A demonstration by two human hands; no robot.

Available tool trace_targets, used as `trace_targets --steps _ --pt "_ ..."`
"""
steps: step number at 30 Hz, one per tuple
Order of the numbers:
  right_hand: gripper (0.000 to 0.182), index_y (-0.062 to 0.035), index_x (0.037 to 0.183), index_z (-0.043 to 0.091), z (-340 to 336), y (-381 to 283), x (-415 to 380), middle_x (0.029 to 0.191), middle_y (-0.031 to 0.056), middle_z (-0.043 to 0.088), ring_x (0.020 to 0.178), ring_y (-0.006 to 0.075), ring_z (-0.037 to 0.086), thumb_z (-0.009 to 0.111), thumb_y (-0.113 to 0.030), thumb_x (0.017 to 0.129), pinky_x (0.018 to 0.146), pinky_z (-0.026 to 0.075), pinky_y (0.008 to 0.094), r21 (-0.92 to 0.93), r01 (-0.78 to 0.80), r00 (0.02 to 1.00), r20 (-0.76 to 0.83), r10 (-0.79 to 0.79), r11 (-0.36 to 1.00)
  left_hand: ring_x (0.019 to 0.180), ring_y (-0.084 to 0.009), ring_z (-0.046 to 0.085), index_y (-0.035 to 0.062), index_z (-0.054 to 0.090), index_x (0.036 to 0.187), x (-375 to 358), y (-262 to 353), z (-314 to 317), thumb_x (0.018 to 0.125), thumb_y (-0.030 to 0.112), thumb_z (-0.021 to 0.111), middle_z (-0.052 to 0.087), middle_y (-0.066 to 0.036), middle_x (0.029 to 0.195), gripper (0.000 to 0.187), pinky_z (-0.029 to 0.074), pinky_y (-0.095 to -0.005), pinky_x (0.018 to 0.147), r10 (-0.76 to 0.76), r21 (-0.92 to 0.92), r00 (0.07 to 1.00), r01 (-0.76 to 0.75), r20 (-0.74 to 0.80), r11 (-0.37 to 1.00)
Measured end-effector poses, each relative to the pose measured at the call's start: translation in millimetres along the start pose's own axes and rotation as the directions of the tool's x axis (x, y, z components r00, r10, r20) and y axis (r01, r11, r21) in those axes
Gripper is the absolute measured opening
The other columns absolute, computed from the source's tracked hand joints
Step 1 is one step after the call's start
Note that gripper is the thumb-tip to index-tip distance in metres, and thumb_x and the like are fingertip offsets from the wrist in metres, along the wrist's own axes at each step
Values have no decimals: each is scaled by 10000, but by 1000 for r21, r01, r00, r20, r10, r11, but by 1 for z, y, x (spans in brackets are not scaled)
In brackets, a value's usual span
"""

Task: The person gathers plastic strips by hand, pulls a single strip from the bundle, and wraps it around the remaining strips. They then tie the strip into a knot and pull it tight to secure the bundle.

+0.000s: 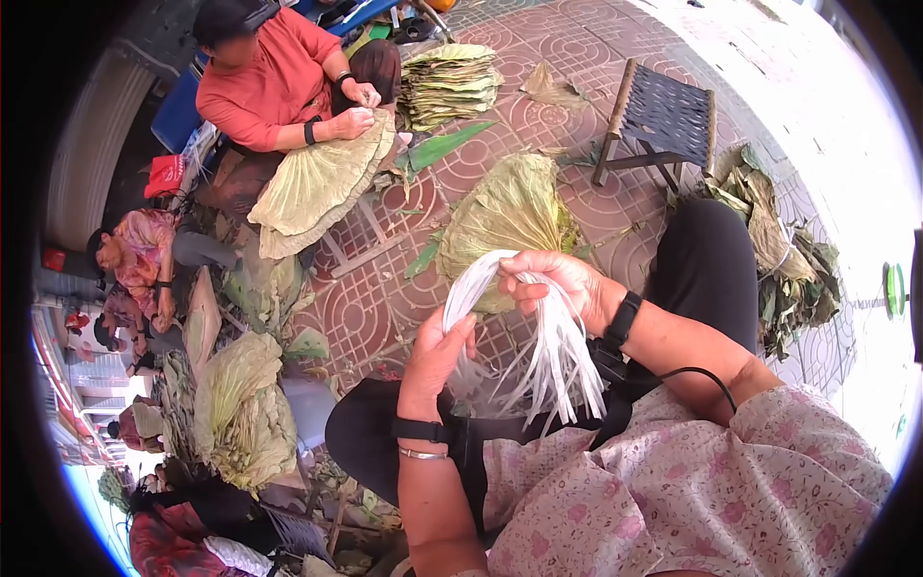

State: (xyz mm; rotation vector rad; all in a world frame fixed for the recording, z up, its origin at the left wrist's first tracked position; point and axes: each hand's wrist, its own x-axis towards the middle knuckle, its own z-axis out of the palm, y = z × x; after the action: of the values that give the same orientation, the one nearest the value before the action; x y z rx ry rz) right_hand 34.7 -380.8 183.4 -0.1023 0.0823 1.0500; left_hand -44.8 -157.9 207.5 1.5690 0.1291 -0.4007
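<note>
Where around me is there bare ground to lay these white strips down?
Bare paving shows between the leaf fan before you and the stool, and, lightly littered, between that fan and the leaves held by the co-worker. It's crowded at left with leaf heaps, and beyond your right knee with tied leaves.

Bright daylight fills the view; glare is strongest along the right side, where the pavement [817,106] washes out to near white; the tiled ground [553,120] is more evenly lit, with only soft shadows; the white strips [558,351] look very bright, their finer ends hard to separate; the far left is dimmer, its small distant shapes soft; the wide lens bends lines towards a black rounded border, with blue fringing at lower left.
</note>
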Motion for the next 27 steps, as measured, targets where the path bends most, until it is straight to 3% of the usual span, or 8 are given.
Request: trace_targets --steps 5,8,11,13,16,17,24,27 --pt "194 30 1118 529 17 17 0 1401 246 474 586 47 473 574 -38 942 594 508 225 96 119 993 10 -120 988 582 -153 561 26 598 1075 13 -20 3 950 163 591 602 -40 728 185 464 -298 568 -68 118 992 80 -108 990" --pt "299 28 1209 504 6 22 7 1474 230 414 617 46 463 579 -7 923 594 464 202 -99 189 981 68 -183 977 693 -356 655 17 579 1057 25 -53 5 902 167 608 666 -187 822 218 502 -412 638 287 610 952 -167 -104 775" --pt "381 -12 1271 496 9 30 8 1450 127 483 651 44 445 572 37 901 598 425 192 -505 235 964 13 -265 830 850 -470 636 14 550 1100 21 -45 16 875 169 586 658 -268 897 275 497 -531 752 206 738 975 -81 -80 669" --pt "435 -59 1265 491 8 30 10 1297 106 603 719 147 562 581 47 853 647 473 265 -782 191 944 -19 -329 593 871 -459 634 21 540 1102 17 -44 20 862 185 593 663 -254 886 296 485 -564 773 137 813 986 -1 -97 582" --pt "490 -75 1243 472 -7 29 15 1113 192 637 861 335 643 605 23 782 733 514 382 -838 183 864 387 -323 -514 870 -457 630 29 548 1059 12 -42 25 853 209 620 664 -248 885 283 482 -560 754 154 823 984 -15 -88 568" --pt "510 -77 1201 460 -10 30 12 969 242 622 964 456 613 625 -8 723 792 510 470 -799 62 908 294 -298 -598 888 -458 621 35 570 1072 10 -40 25 860 194 601 659 -249 948 267 474 -551 754 172 827 982 -35 -75 562" --pt "380 -73 1084 567 -17 15 13 866 200 684 863 400 669 703 -116 732 738 528 469 -677 -233 927 63 -370 -698 868 -417 623 37 578 1050 5 -26 37 836 131 616 642 -187 908 237 490 -504 721 375 908 926 -118 -46 402" --pt "269 -45 931 638 -14 9 12 800 168 683 774 327 677 726 -169 709 705 521 427 -831 -163 944 25 -329 -531 865 -385 624 36 588 1050 6 -17 35 811 47 611 630 -151 938 240 498 -466 723 549 897 834 -193 -64 398"
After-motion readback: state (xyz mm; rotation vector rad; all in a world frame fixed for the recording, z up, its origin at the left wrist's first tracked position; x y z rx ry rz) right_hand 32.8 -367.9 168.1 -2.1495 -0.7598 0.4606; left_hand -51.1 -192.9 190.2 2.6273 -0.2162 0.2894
